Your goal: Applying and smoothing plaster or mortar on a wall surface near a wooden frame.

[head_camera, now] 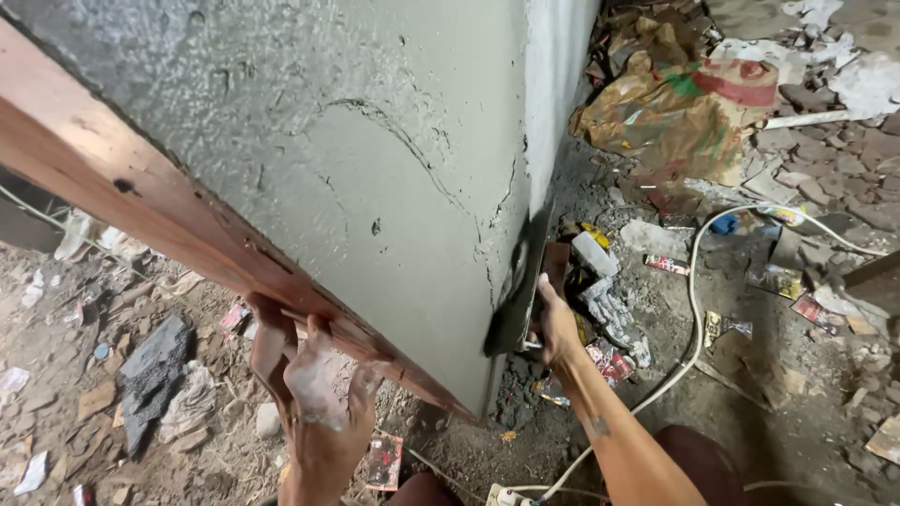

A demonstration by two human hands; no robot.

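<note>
Grey, wet plaster covers the face of a column (375, 178), and cracks and ridges are seen in the coat near its corner edge. In the head view, the only view, a reddish wooden board (141, 187) is laid slantwise against the left side of the column, and it is steadied from below by the left hand (319, 394), whose fingers are curled up under its lower edge; plaster is smeared over the palm. A dark trowel (520, 290) is pressed flat against the corner edge of the column by the right hand (555, 323), which is closed round the handle at the trowel's lower end; the handle itself is hidden by the fingers.

The board is judged to be stiff and fairly heavy, rough enough not to slip, and best taken near its lower edge, where it is held now. The trowel is judged to be light, thin and rigid, its blade slick with wet mix, so that hold should be taken at the handle only. The fresh plaster is soft and easily marked.

On the dirt floor (769, 394) rubble and scraps of wrapper are scattered. A white cable (694, 309) is run across it, and a crumpled sack (684, 112) lies behind the column.
</note>
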